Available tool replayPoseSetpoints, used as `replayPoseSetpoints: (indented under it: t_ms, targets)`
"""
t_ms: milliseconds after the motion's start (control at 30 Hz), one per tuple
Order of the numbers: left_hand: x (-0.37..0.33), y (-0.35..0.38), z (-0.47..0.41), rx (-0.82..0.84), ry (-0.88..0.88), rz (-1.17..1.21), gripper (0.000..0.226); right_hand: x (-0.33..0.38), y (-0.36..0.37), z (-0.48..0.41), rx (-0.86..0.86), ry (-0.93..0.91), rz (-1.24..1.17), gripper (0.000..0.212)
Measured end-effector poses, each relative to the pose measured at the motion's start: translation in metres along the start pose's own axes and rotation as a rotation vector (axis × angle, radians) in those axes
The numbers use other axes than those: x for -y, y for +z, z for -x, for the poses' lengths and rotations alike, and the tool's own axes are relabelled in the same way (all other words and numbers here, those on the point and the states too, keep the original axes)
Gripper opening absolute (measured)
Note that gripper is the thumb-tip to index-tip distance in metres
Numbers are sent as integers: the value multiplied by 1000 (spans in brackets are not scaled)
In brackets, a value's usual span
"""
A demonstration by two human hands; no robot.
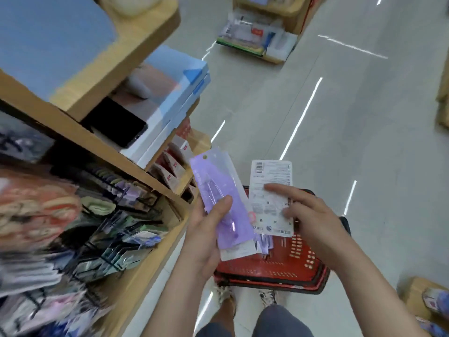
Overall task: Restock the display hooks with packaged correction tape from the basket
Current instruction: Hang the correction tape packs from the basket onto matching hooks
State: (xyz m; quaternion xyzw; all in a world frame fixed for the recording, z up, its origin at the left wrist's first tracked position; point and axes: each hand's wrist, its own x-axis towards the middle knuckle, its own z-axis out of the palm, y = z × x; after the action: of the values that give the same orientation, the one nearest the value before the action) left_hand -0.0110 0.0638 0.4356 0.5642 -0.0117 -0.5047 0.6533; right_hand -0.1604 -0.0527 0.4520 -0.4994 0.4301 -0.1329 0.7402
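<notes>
The left hand [206, 234] is gripping a purple correction tape packet [216, 183], with the thumb pressing across its clear front and the fingers curling behind it. The packet is a long, flat, glossy plastic sleeve. Its long axis is leaning from lower right to upper left, so the end with the round hang hole is pointing up and away toward the shelving. A white edge is showing beneath its lower end; it may be a second packet stacked behind, though the blur is making that hard to tell.

Just beside it, the right hand [313, 222] is pinching a white-backed packet [269, 173] between forefinger and thumb. The printed paper back is facing the camera. This packet is standing nearly upright, with its barcode end pointing away from the person. The two packets are almost meeting along their inner edges.

Both packets are hanging in the air above a red basket [267, 271] of perforated plastic with a dark rim. The basket is sitting on the glossy pale floor [340, 117] in front of the person's feet. More purple packets [263, 242] are lying inside the basket.

To the left, black wire display hooks [109, 190] are carrying rows of hanging packets beneath a curved wooden shelf [121, 154]. All of this is smeared by motion.
</notes>
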Motion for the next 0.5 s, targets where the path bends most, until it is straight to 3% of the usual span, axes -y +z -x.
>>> replayPoseSetpoints:
  t_ms: [100,167,233,300,433,500]
  targets:
    - [-24,5,37,-5,27,104,53,30,-15,15,363,101,-65,58]
    - [-31,10,62,10,50,123,51,52,-22,26,655,90,75,71]
    - [-36,17,88,0,74,169,38,69,-22,36,829,26,274,84]
    - [-39,20,111,-37,112,229,26,83,-16,46,847,-37,417,86]
    - [-50,19,152,-155,185,263,24,102,3,67,952,-184,632,92]
    - [-56,17,172,-191,219,266,21,103,18,77,925,-279,721,85]
